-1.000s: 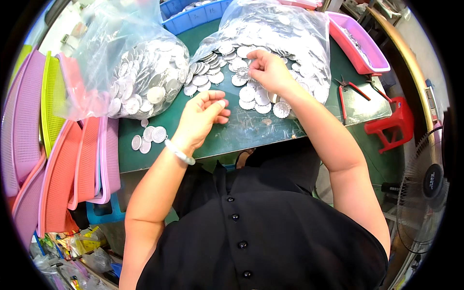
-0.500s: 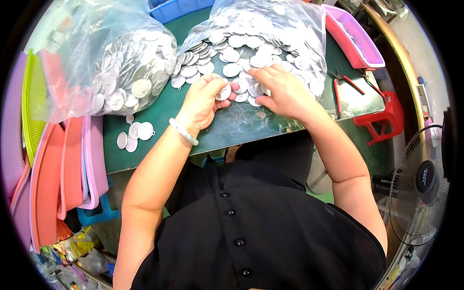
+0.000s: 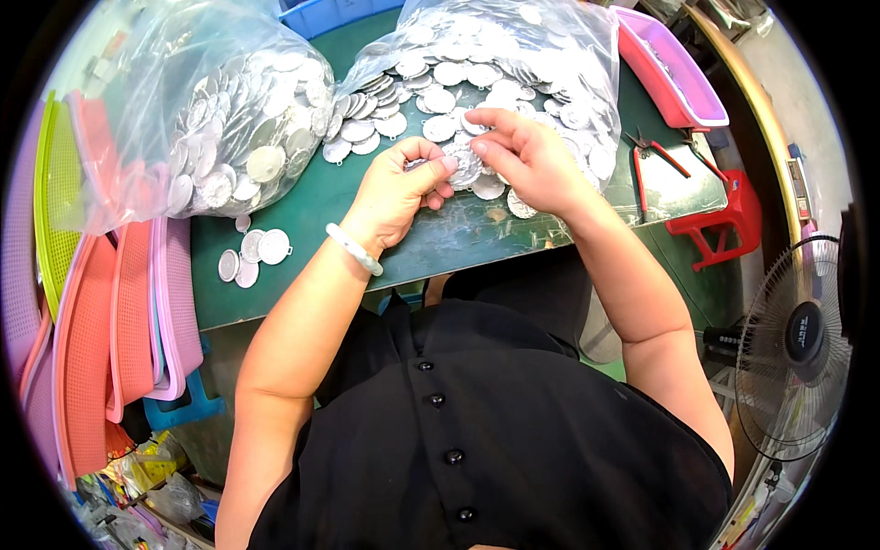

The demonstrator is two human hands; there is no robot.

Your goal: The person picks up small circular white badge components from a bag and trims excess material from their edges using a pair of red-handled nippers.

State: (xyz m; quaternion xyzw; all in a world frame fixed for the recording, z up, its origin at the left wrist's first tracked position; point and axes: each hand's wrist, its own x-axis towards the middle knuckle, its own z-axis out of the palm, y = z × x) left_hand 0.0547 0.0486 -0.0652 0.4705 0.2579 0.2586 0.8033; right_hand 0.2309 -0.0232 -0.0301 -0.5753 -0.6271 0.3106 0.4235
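Note:
My left hand (image 3: pixel 399 192), with a pale bangle at the wrist, is closed, its thumb pressed over a round silver medal that mostly hides behind the fingers. Close by on the right, my right hand (image 3: pixel 536 170) has thumb and forefinger curled together at a silver medal (image 3: pixel 466 167) between the two hands. Its far fingers are partly hidden. Just beyond them, a heap of silver medals (image 3: pixel 440 101) with small loops spills from an open clear plastic bag (image 3: pixel 596 55).
A second clear bag (image 3: pixel 266 137) of medals stands at left, several loose medals (image 3: pixel 273 246) before it. Red-handled pliers (image 3: pixel 639 183) lie at right near a pink bin (image 3: pixel 674 110). Stacked plastic baskets (image 3: pixel 87 367) line the left, a fan (image 3: pixel 807 335) the right, a blue crate (image 3: pixel 339 16) the back.
My right hand's thumb and forefinger have drawn closer together, and a medal now shows between the hands. My left thumb now covers the medal that faced up before.

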